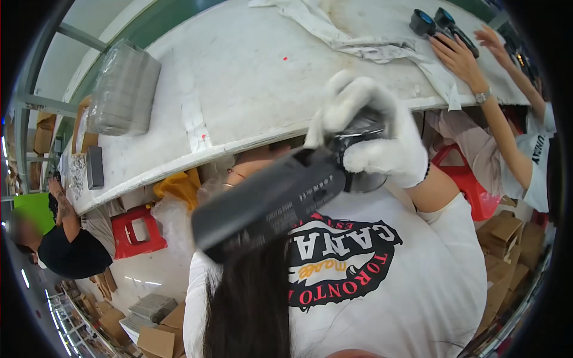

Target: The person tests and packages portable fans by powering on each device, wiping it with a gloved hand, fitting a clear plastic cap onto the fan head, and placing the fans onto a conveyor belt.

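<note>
My right hand [376, 134], in a white glove, is closed round the glossy, partly see-through rounded end of a black handheld device [271, 200]. The device's long body is tilted down to the left across my white shirt. Small pale print runs along its side, and a dark opening shows near the hand. Its exact kind is unclear. Behind the device, at the table edge, a patch of bare skin shows with a thin red cord, perhaps my left wrist [242, 167]. The fingers of my left hand are hidden.
A white table [233, 77] curves ahead, with a crumpled white cloth [370, 48] and a plastic-wrapped grey stack [126, 89]. At right, another person's hands touch black devices with blue round ends [422, 22]. Another person sits at left. Red stools [138, 232] and cardboard boxes [156, 342] stand below.
</note>
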The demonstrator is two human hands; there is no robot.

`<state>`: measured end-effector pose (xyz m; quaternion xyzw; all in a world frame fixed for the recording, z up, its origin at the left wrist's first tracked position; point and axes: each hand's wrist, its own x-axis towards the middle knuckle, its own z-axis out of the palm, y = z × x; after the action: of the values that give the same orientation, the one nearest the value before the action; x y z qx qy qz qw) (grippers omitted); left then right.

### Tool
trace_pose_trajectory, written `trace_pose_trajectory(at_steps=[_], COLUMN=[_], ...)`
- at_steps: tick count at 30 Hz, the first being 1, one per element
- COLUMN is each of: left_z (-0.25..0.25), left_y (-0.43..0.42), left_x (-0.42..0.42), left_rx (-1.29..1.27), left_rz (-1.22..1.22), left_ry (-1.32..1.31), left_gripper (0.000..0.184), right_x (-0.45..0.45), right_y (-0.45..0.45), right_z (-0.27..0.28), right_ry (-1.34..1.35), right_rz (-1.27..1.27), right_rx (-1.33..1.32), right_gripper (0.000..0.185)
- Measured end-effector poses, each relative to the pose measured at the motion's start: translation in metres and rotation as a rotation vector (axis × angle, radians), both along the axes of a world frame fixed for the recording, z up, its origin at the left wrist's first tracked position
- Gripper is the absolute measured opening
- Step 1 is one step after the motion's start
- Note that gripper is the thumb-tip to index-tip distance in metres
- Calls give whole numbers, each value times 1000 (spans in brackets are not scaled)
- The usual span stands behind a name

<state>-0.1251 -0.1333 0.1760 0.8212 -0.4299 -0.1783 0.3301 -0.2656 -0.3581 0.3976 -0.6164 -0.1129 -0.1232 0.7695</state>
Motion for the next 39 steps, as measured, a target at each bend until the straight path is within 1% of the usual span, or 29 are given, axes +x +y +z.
trace_pose_trajectory(at_steps=[1, 2, 4, 6, 9, 10, 11, 12, 13, 14, 16, 18, 19, 20, 21, 22, 23, 24, 25, 28, 29, 31, 32, 33, 35, 36, 37, 38, 39], left_z=[1, 2, 3, 5, 5, 6, 7, 7, 7, 8, 9, 10, 10, 15, 16, 42, 45, 46, 60, 60, 63, 93, 112, 131, 164, 182, 193, 200, 206], left_y=[0, 0, 1, 3, 3, 3, 4, 4, 5, 6, 10, 16, 20, 23, 28, 24, 30, 34, 37, 43, 43, 31, 25, 21, 13, 11, 10, 7, 3], left_x=[0, -1, -1, -2, -4, -4, -4, -5, -5, -6, -8, -11, -12, -14, -15, -19, -18, -20, -24, -24, -20, -19, -18, -16, -9, -7, 0, 7, 13], left_rx=[2, 2, 5, 11, 8, 4, 1, -2, -7, -13, -26, -54, -71, -76, -92, 57, -2, -63, 44, -35, -9, -19, -19, -46, -120, -138, -161, -187, -197], left_rz=[4, 8, 20, 29, 42, 47, 49, 52, 56, 61, 68, 73, 76, 83, 85, 142, 121, 98, 115, 4, -87, -174, -248, -290, -357, -379, -423, -468, -489], left_ry=[7, 14, 24, 31, 40, 47, 48, 49, 51, 58, 70, 72, 70, 78, 84, 174, 179, 188, 223, 188, 213, 195, 177, 241, 268, 326, 369, 414, 322], left_gripper=[43, 43, 42, 42, 41, 40, 40, 40, 40, 39, 39, 38, 38, 38, 37, 37, 35, 33, 33, 32, 31, 30, 29, 29, 30, 31, 31, 31, 31], right_x=[-2, -4, 0, 5, 19, 24, 22, 22, 20, 14, 5, 3, 8, 10, 11, 5, 3, -7, -16, -2, -10, -26, -39, -29, -5, 13, 30, 57, 77], right_y=[8, 9, 16, 33, 59, 70, 76, 80, 90, 91, 96, 70, 55, 34, 5, -18, -40, -58, -73, -104, -109, -113, -99, -114, -130, -136, -145, -179, -196], right_z=[3, 0, -1, -2, -13, -9, 3, 6, 10, 19, 32, 50, 42, 37, 35, 36, 38, 46, 59, 55, 56, 56, 49, 54, 43, 44, 49, 38, 37], right_ry=[98, -60, -181, 295, -333, -254, 370, 422, 190, 231, 217, 318, 196, 181, 60, 33, -104, -68, -119, -886, -772, -576, -423, -415, -173, -108, -42, -220, -167], right_rz=[73, -46, -54, 210, -52, -109, 289, 384, 381, 533, 601, 588, 528, 563, 499, 493, 472, 442, 416, 670, 603, 312, -100, -262, -707, -903, -982, -1234, -1197], right_rx=[199, -165, -296, 274, -251, -254, 351, 408, 401, 495, 550, 329, 181, 186, -55, -23, -113, -159, -311, -312, -313, -365, -349, -683, -742, -699, -485, -542, -134], right_gripper=[38, 38, 35, 35, 31, 28, 25, 25, 29, 30, 26, 28, 29, 30, 30, 29, 27, 26, 22, 23, 24, 30, 30, 29, 22, 17, 15, 15, 21])
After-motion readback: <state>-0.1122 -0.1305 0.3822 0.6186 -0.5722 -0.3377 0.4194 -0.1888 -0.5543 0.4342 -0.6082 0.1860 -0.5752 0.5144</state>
